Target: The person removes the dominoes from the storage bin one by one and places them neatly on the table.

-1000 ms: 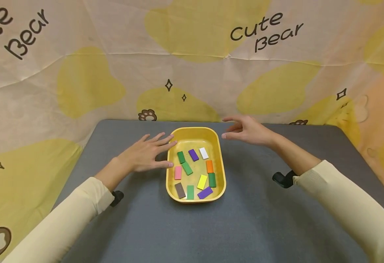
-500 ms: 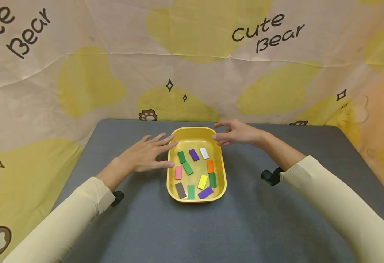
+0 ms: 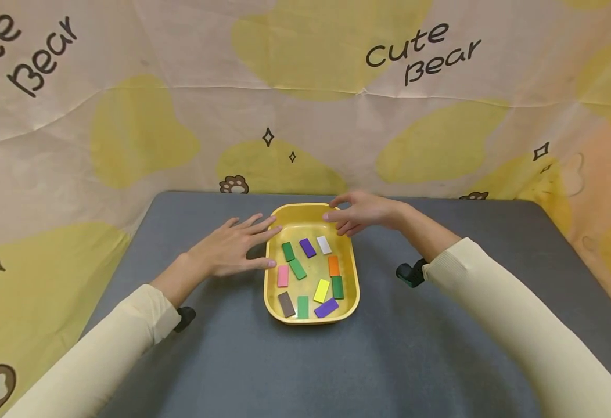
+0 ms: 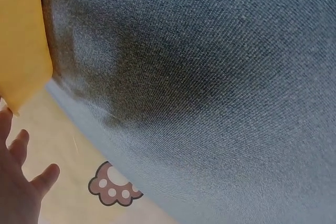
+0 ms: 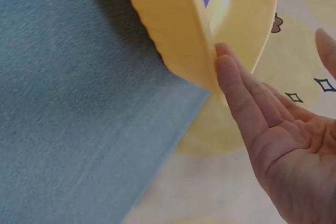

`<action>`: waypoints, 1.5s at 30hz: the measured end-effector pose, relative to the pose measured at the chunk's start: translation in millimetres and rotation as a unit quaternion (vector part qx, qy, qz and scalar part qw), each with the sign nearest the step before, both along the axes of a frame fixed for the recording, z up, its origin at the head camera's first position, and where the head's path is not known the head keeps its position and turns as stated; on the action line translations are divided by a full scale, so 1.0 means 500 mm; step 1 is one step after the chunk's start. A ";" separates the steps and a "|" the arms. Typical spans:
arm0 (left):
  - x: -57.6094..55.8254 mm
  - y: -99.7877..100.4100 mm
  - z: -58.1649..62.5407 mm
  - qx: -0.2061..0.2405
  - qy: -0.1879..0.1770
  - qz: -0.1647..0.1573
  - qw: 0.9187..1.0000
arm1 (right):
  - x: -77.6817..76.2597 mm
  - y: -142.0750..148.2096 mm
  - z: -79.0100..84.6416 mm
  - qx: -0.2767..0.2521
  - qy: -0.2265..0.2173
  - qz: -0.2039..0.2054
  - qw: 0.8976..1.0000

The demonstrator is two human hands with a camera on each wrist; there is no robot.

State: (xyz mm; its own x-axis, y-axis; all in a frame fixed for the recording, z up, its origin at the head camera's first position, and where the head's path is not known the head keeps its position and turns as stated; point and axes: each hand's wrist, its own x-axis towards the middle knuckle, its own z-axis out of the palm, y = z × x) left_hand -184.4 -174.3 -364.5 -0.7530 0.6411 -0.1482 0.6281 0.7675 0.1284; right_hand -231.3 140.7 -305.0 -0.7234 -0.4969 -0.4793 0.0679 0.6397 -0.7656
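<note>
A yellow tray [image 3: 302,215] with small flat rectangular blocks in it stands mid-table. Among them are a white block [image 3: 323,245], an orange block [image 3: 334,266], a pink block [image 3: 283,276], a brown block [image 3: 286,304], a yellow block [image 3: 321,291], purple ones and several green ones. My left hand [image 3: 227,248] spreads its fingers at the tray's left rim. Over the far right corner is my right hand [image 3: 365,212], thumb apart from its loosely extended fingers. In the right wrist view, the right hand's fingertips [image 5: 226,66] lie at the rim. Neither hand holds a block.
A dark grey cloth covers the table [image 3: 305,371]. Behind it hangs a patterned curtain [image 3: 305,116] with paw prints and lettering. Black straps with devices show at both wrists.
My right hand has moved left, from beside the tray to its far right rim. The left hand has stayed at the left rim, and the blocks lie as before.
</note>
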 end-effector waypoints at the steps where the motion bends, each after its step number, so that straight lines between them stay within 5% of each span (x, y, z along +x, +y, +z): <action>1: 0.000 -0.001 0.000 0.001 0.000 0.000 1.000 | 0.000 -0.004 0.001 0.005 -0.003 0.000 1.000; 18: -0.003 0.000 -0.004 0.005 0.001 -0.001 1.000 | -0.016 -0.066 -0.017 0.073 -0.032 -0.011 0.997; 30: -0.001 -0.002 0.000 0.002 -0.003 0.001 1.000 | -0.022 -0.108 -0.035 0.155 -0.004 -0.024 0.988; 45: 0.000 -0.005 -0.003 0.014 -0.001 0.002 1.000 | -0.017 -0.125 -0.050 0.172 0.015 -0.010 0.985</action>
